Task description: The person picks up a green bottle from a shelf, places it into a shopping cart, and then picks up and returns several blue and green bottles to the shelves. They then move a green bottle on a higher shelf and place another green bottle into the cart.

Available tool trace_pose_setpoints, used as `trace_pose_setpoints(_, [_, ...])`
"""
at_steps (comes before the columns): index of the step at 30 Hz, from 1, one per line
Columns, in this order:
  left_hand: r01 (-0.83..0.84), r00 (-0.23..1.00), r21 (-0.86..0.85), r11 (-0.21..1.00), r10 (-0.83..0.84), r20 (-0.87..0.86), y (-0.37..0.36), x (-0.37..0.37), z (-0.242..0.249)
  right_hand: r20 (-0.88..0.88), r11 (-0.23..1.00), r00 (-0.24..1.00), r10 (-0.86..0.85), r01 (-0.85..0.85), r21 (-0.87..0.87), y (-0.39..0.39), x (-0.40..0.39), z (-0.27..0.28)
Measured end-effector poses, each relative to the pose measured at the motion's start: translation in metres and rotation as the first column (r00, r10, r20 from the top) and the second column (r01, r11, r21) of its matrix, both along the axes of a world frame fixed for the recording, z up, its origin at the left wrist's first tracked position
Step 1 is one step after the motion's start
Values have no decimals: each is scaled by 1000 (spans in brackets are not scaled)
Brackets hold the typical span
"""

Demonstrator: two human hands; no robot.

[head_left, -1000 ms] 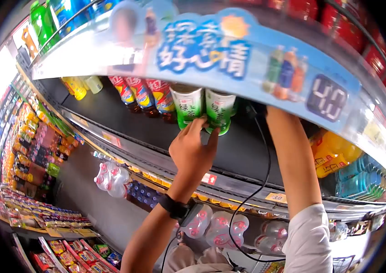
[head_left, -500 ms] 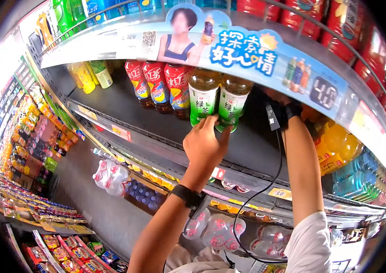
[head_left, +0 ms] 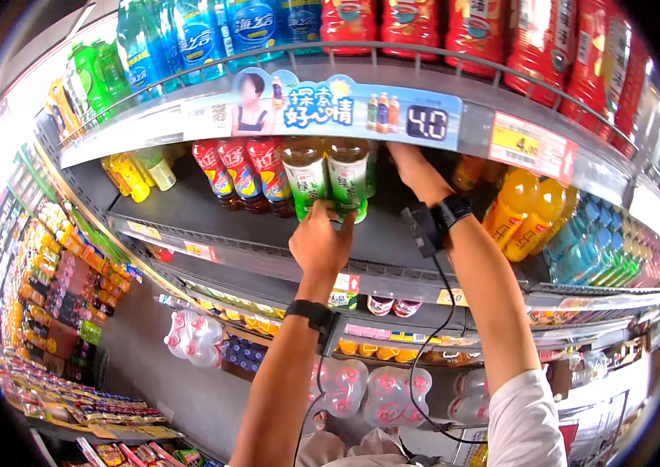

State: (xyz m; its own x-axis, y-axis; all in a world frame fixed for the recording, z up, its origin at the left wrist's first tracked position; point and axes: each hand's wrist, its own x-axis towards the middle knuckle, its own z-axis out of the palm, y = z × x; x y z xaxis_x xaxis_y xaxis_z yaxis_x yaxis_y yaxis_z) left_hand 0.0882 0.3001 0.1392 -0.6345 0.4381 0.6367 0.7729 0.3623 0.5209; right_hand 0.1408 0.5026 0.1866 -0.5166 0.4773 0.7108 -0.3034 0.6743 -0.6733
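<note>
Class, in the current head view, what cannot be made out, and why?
Head view: the fingertips of the bare right hand, hidden behind the long blue printed sign.
Head view: the caps of the two green-and-white-labelled plastic bottles, hidden behind that same sign.
Head view: the fine print on the rectangular yellow-and-white price tag, too small.

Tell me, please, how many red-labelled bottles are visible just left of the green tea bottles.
3 are visible: the left bottle, the middle bottle, and the right bottle, nearest the green tea bottles. Others may be hidden behind them.
</note>
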Motion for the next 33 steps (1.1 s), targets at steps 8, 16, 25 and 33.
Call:
trace_pose_setpoints(8, [34, 999, -7, 999, -34, -27, -5, 0, -4, -158, 943, 985, -71, 15, -333, -168, 137, 8])
trace_pose_setpoints(16, [102, 994, -240, 965, -108, -15, 15, -44, -20, 366, 413, 769, -524, 605, -681, -363, 392, -142])
trace_pose_setpoints(25, [436, 892, -280, 856, -453, 4, 45, -162, -51, 675, -410, -5, -738, 798, -442, -493, 685, -322])
trace_pose_setpoints(33, [50, 921, -165, 985, -109, -373, -40, -119, -6, 885, -587, -18, -465, 755, -293, -439, 866, -368])
